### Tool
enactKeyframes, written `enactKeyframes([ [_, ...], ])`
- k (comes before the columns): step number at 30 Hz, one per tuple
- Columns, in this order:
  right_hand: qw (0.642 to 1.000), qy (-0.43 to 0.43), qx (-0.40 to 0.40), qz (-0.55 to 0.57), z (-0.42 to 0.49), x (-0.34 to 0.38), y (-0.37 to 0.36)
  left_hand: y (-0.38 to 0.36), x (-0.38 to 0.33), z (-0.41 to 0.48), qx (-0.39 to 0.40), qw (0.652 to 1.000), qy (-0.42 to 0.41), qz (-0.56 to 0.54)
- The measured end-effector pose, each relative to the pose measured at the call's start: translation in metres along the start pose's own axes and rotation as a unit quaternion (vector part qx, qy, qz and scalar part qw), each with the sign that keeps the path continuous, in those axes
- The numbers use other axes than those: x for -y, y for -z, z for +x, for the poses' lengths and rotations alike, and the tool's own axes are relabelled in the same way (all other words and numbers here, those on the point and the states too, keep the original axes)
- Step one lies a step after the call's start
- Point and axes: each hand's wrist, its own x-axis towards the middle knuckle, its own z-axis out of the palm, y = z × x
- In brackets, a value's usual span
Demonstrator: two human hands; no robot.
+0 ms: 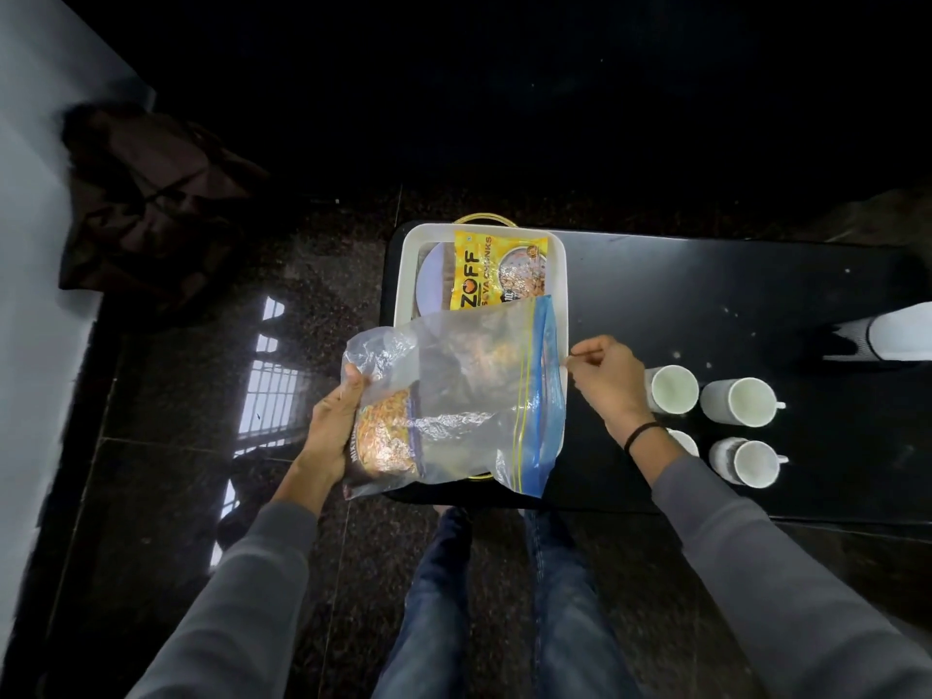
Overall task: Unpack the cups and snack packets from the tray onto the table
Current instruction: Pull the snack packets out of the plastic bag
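Observation:
A white tray [409, 274] with gold handles sits at the left end of a black table [706, 305]. In it lies a yellow snack packet [491, 274] beside a purple-and-brown packet [434, 282]. I hold a clear zip bag [454, 396] with a blue seal above the tray's near end; a snack packet [386, 436] shows inside its lower left. My left hand [335, 421] grips the bag's bottom around that packet. My right hand [607, 378] pinches the bag's sealed edge. Several white cups [739, 401] stand on the table to the right of the tray.
A brown bag [151, 214] lies on the dark stone floor at the left, near a white wall. A white cylindrical object [897, 338] stands at the table's right edge. My legs [504, 597] are just below the table's near edge.

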Motion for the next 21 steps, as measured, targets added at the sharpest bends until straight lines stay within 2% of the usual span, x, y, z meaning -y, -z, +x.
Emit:
enactKeyframes([
  [2, 0.997, 0.043, -0.005, 0.068, -0.018, 0.009, 0.013, -0.004, -0.001, -0.006, -0.008, 1.000, -0.002, -0.005],
  [3, 0.992, 0.055, 0.029, 0.112, -0.026, 0.015, 0.019, -0.006, -0.002, -0.009, -0.005, 1.000, 0.000, -0.013],
  [5, 0.975, 0.049, 0.139, 0.167, -0.042, 0.024, 0.026, -0.012, -0.005, -0.015, 0.011, 1.000, 0.003, -0.029],
  [8, 0.936, -0.007, 0.314, 0.158, -0.062, 0.036, 0.024, -0.022, -0.009, -0.023, 0.028, 0.999, 0.008, -0.028],
  [10, 0.910, -0.020, 0.393, 0.129, -0.072, 0.042, 0.017, -0.030, -0.010, -0.026, 0.035, 0.999, 0.013, -0.023],
  [15, 0.901, 0.000, 0.434, 0.020, -0.088, 0.058, -0.015, -0.057, -0.014, -0.035, 0.059, 0.997, 0.013, -0.039],
  [18, 0.920, -0.004, 0.392, -0.021, -0.091, 0.050, -0.029, -0.071, -0.019, -0.039, 0.082, 0.995, 0.028, -0.053],
  [21, 0.939, -0.026, 0.340, -0.047, -0.083, 0.041, -0.031, -0.073, -0.020, -0.038, 0.093, 0.994, 0.006, -0.049],
])
